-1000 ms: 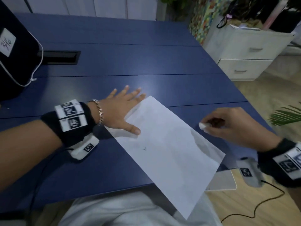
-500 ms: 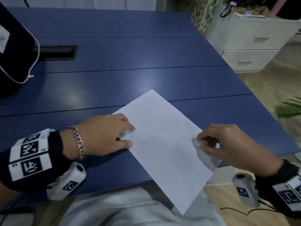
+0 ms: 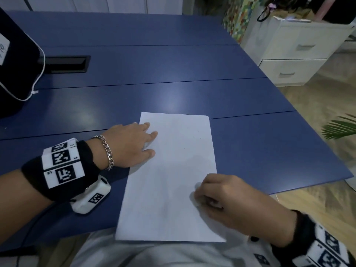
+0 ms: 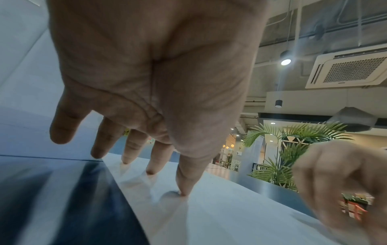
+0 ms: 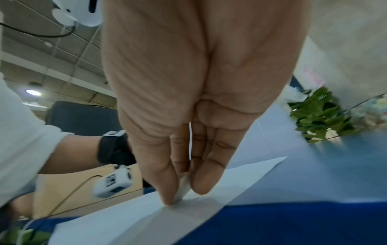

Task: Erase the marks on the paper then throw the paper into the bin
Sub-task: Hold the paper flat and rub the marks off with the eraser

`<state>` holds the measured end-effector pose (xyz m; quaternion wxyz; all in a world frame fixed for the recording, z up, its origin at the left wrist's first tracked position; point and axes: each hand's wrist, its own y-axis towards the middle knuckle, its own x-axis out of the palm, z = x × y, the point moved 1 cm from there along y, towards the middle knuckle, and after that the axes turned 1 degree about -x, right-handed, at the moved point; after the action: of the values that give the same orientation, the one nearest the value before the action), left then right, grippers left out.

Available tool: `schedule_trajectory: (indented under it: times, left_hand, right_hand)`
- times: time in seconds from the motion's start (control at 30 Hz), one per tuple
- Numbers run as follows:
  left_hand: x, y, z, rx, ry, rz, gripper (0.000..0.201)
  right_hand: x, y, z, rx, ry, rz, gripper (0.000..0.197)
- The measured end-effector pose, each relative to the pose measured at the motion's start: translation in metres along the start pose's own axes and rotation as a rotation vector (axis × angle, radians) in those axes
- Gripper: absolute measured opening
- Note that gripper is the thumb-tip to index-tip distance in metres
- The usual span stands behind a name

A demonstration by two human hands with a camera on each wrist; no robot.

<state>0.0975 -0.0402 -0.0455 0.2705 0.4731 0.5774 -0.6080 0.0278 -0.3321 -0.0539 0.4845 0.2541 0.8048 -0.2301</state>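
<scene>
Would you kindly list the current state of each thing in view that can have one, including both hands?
paper: flat on the blue table, near end overhanging the table edge.
eraser: pinched in the right hand, tip down on the paper.
left hand: fingers spread straight, fingertips pressing the paper's left edge.
right hand: curled round the eraser, over the paper's lower right part.
white drawers: both closed.

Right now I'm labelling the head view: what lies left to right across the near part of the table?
Left wrist band → left hand → paper → right hand, pinching a white eraser → bare blue table.
</scene>
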Motion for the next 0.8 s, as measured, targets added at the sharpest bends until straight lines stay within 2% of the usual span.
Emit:
schedule_trajectory:
  times: [0.03,0.1,0.2,0.3,0.37,0.57,0.67,0.8]
  left_hand:
    - [0.0,0.003,-0.001,-0.007,-0.004,0.01,0.067]
    - [0.002,0.005,-0.005,-0.011,-0.04,0.051,0.075]
    - [0.012,-0.006,-0.006,0.052,-0.133,0.028,0.117]
    - [0.026,-0.016,0.0,0.098,-0.154,-0.051,0.135]
    - [0.032,-0.013,0.002,0.094,-0.147,-0.03,0.14]
    - [0.031,-0.012,-0.007,0.148,-0.226,0.037,0.146]
    - [0.026,-0.016,-0.019,0.164,-0.207,0.01,0.142]
    - [0.026,-0.015,-0.026,0.175,-0.17,0.047,0.132]
  right_hand:
    - [0.0,0.003,-0.003,-0.018,0.008,-0.011,0.019]
    - [-0.011,0.007,0.004,0.005,0.017,0.04,0.012]
    - [-0.034,0.004,0.032,0.108,0.01,0.19,0.009]
    - [-0.04,0.004,0.049,0.135,-0.012,0.171,0.005]
    - [-0.036,0.008,0.052,0.132,-0.019,0.141,0.006]
    - [-0.026,0.019,0.05,0.108,-0.007,0.092,0.005]
    - [-0.032,0.025,0.061,0.141,-0.08,0.102,0.003]
    - [-0.046,0.038,0.073,0.195,-0.151,0.095,0.012]
